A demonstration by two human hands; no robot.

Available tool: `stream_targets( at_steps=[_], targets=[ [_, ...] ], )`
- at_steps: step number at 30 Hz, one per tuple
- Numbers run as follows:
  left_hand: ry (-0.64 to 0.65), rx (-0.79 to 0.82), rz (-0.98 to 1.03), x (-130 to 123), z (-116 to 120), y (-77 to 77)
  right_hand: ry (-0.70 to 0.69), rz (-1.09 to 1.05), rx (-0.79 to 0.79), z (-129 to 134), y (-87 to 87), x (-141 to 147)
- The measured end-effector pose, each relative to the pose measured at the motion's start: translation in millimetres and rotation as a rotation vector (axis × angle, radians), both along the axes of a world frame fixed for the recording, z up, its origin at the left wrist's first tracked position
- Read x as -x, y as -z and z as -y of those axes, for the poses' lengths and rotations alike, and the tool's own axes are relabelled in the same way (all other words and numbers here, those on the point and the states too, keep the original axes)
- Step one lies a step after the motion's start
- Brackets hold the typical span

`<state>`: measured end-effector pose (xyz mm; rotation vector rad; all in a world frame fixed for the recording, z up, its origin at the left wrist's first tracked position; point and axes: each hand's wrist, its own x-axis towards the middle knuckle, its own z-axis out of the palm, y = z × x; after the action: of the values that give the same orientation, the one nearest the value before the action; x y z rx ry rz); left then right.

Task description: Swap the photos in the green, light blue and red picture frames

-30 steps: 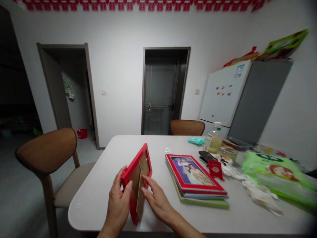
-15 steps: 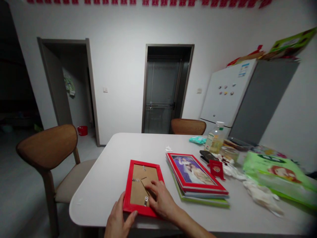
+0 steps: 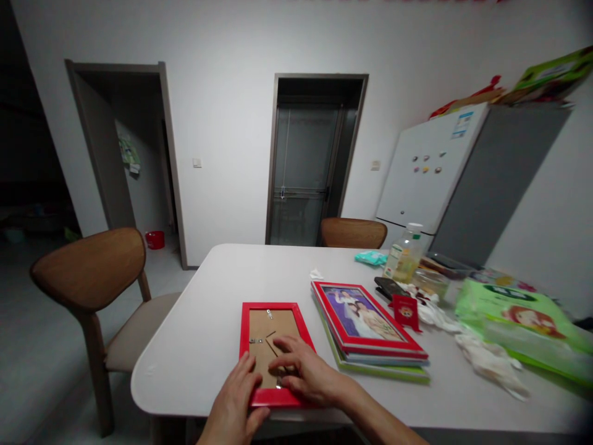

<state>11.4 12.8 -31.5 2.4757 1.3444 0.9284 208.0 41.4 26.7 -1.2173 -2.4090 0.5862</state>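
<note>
A red picture frame (image 3: 304,330) lies back side up at the near edge of the white table (image 3: 194,346), its brown backing board and small metal clips showing. My left hand (image 3: 236,395) rests on the frame's lower left corner, fingers apart on the border and backing, thumb at the near edge. My right hand (image 3: 303,371) is over the lower right of the backing, its fingers bent near the bottom clip; the fingertips partly hide that clip. Right of the frame, a stack of frames (image 3: 370,321) has a red-bordered photo on top.
Beyond the stack are a black phone-like item (image 3: 389,287), a red booklet (image 3: 406,312), a bottle (image 3: 403,256), crumpled tissues (image 3: 491,364) and a green tissue pack (image 3: 523,321). A teal packet (image 3: 370,258) lies farther back. Wooden chairs (image 3: 90,266) stand left and behind.
The red frame has turned slightly and shifted a little right. My left hand has moved from its left side onto the lower left corner and backing. My right hand has moved slightly right.
</note>
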Motion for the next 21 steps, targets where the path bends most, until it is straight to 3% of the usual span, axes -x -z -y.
stream_targets(
  at_steps=[4, 9, 11, 16, 21],
  targets=[
    [0.024, 0.135, 0.028, -6.0, -1.7, -13.2, -0.001, -0.023, -0.029, 0.0, 2.1, 8.1],
    [0.007, 0.172, 0.074, -4.5, -1.3, -12.3, 0.074, -0.059, -0.113, -3.2, 14.7, 13.9],
    [0.003, 0.178, 0.098, -2.8, -1.6, -9.8, 0.092, -0.082, -0.114, -4.9, 14.7, 7.3],
    [0.000, 0.196, 0.138, -1.7, -1.0, -11.3, 0.281, 0.005, -0.128, -13.4, 9.3, -18.7],
    [-0.003, 0.229, 0.126, -3.2, 2.3, -18.3, 0.284, 0.125, -0.146, -23.7, 12.1, -22.9]
  ],
)
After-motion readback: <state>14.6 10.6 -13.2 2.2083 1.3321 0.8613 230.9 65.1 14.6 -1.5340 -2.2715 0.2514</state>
